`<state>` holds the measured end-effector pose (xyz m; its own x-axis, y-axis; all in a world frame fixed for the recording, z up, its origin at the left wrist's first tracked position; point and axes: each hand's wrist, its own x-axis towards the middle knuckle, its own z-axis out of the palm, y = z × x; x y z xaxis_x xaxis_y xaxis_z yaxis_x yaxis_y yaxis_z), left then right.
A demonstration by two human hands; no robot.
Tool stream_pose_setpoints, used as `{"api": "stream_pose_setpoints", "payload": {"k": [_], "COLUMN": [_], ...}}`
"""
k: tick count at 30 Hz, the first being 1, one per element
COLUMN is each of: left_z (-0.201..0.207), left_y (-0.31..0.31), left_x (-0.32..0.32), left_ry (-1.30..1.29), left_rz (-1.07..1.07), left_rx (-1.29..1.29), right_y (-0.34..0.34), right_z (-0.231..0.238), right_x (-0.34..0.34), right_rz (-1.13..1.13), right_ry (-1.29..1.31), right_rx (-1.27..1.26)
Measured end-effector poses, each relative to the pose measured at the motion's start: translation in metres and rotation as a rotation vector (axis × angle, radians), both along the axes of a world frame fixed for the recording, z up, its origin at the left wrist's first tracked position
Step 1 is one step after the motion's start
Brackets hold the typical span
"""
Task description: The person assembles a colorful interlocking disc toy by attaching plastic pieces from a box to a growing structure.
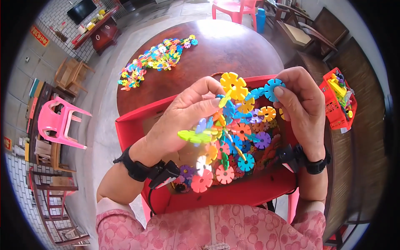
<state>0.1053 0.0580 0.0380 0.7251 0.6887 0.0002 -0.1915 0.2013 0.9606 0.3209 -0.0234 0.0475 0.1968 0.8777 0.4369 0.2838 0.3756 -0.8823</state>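
My left hand (179, 112) is closed on a cluster of linked plastic flower discs (241, 131) in many colours. A yellow notched disc (234, 86) stands up at its top, beside my left fingertips. Between thumb and fingers, my right hand (303, 109) pinches a blue notched disc (273, 90) at the cluster's upper right. Other blue discs lie between that one and the cluster; whether they are all joined I cannot tell. Beneath both hands is a red box (233, 196) with many loose discs in it, partly hidden by the cluster.
The round brown table (233, 50) bears a large pile of linked flower discs (160, 56) at its far left. On the right stands a red basket (334, 111) of toys. A pink stool (60, 121) is at left, and a pink chair (235, 10) beyond the table.
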Motion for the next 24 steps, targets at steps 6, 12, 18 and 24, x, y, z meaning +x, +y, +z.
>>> {"api": "stream_pose_setpoints", "payload": {"k": [6, 12, 18, 24], "left_z": [0.002, 0.007, 0.006, 0.001], "left_y": [0.002, 0.004, 0.003, 0.005], "left_x": [0.0, -0.004, -0.004, -0.007], "left_ry": [0.043, 0.057, 0.002, -0.082], "left_rz": [-0.072, -0.021, -0.057, -0.038], "left_rx": [-0.083, -0.072, -0.17, -0.128], "right_y": [0.005, 0.009, 0.013, 0.01], "right_z": [-0.004, -0.01, -0.01, -0.017], "right_x": [0.007, 0.017, 0.012, 0.02], "right_rz": [0.003, 0.278, 0.344, 0.324], "right_ry": [-0.012, 0.42, 0.614, 0.364], "right_rx": [-0.09, -0.101, -0.057, -0.106]}}
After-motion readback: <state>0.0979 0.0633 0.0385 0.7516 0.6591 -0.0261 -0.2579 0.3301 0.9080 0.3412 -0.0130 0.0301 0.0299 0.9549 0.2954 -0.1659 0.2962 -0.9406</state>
